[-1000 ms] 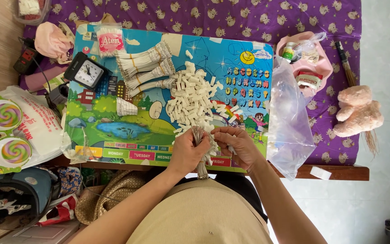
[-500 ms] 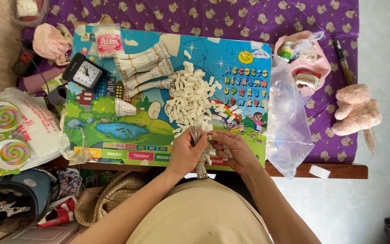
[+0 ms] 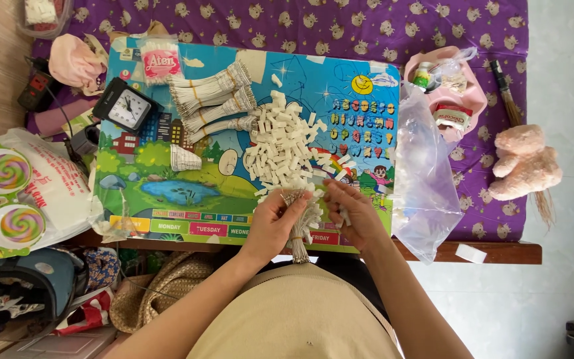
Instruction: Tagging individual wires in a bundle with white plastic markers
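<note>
My left hand [image 3: 275, 223] grips a bunch of thin strings with small white tags [image 3: 304, 216], held upright at the near edge of a colourful picture mat [image 3: 187, 189]. My right hand [image 3: 355, 213] is just right of the bunch, fingers pinched on a white tag at the bunch's top. A loose heap of small white tags [image 3: 282, 143] lies on the mat right above both hands. Three tied bundles of tagged strings [image 3: 214, 100] lie fanned out at the mat's upper left.
A black alarm clock [image 3: 126, 108] stands on the mat's left. A clear plastic bag [image 3: 425, 179] hangs over the right edge, beside a pink tray [image 3: 448, 93] and a pink plush toy [image 3: 523, 163]. White bags with swirl discs [image 3: 14, 193] sit left. A purple cloth [image 3: 340, 26] covers the table.
My right hand has shifted slightly along the top of the bunch, working the tags. My left hand keeps hold of the bunch in the same place.
</note>
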